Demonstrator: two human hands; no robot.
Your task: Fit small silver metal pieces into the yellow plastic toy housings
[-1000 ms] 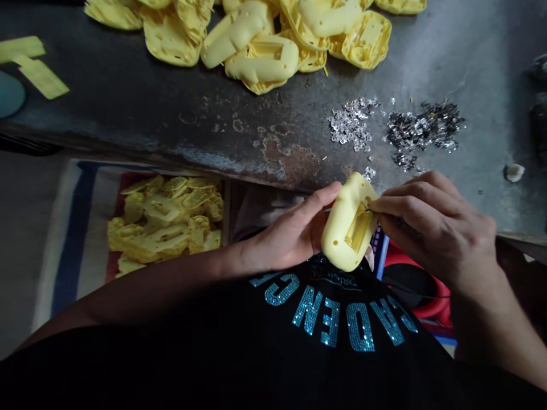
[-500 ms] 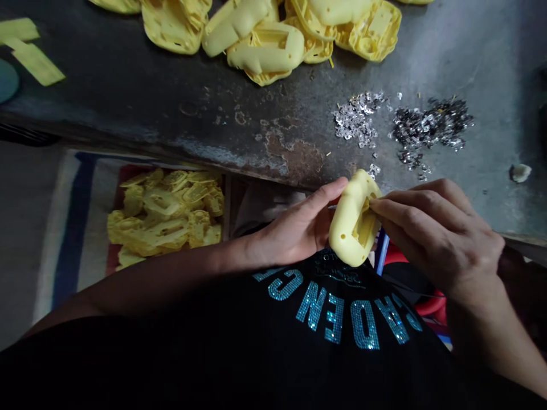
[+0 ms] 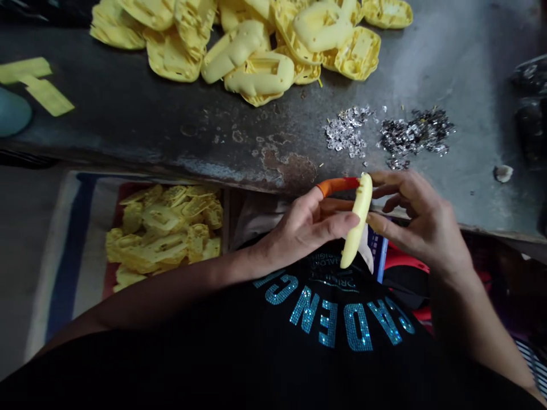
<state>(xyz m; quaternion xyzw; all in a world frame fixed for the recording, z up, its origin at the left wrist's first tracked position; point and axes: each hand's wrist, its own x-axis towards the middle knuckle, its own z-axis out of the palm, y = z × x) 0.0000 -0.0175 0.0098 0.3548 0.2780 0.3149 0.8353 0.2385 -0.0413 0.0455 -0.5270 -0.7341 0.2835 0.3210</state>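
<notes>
I hold a pale yellow plastic shell edge-on in front of my chest, just below the table's front edge. My left hand pinches it from the left with thumb and forefinger; the forefinger wears an orange finger cot. My right hand grips the shell's right side with thumb and fingertips, the other fingers curled. Two small heaps of metal bits, one silvery and one darker, lie on the table just beyond my hands.
A worn, rusty metal table carries a heap of yellow plastic shells at the back. A tray of yellow parts sits below left on striped cloth. Yellow strips lie far left. Dark objects stand at the right edge.
The shell has turned from showing its open recess to edge-on. My right fingers have left the recess and now grip its side. The orange-tipped left forefinger has come into sight.
</notes>
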